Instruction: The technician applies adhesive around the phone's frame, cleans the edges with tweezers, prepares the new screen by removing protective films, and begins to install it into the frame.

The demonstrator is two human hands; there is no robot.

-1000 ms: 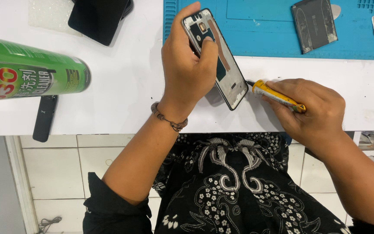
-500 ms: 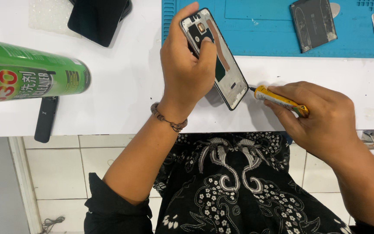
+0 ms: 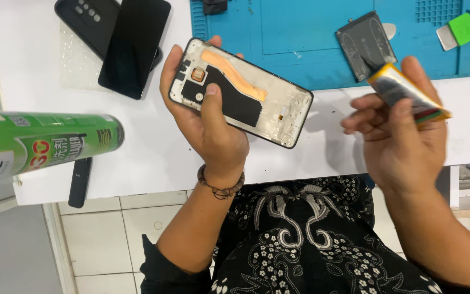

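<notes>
My left hand (image 3: 208,128) grips an opened phone frame (image 3: 243,92), its inside facing up with a black plate, an orange strip and a small copper coil. The thumb lies across the black plate. My right hand (image 3: 398,130) is raised to the right of the frame and is blurred. It holds a yellow-handled tool (image 3: 409,92) between thumb and fingers, clear of the phone.
A blue work mat (image 3: 300,38) lies at the back with a flat grey battery (image 3: 365,46) and a green-tipped scraper (image 3: 458,30). A black phone screen (image 3: 134,46) and a black back cover (image 3: 85,22) lie at back left. A green spray can (image 3: 39,147) juts in from the left, beside a small black stick (image 3: 80,182) at the white table's edge.
The left hand has turned the phone frame from edge-on to flat, inside facing up. The right hand has lifted the yellow tool off the frame's edge and moved up and to the right.
</notes>
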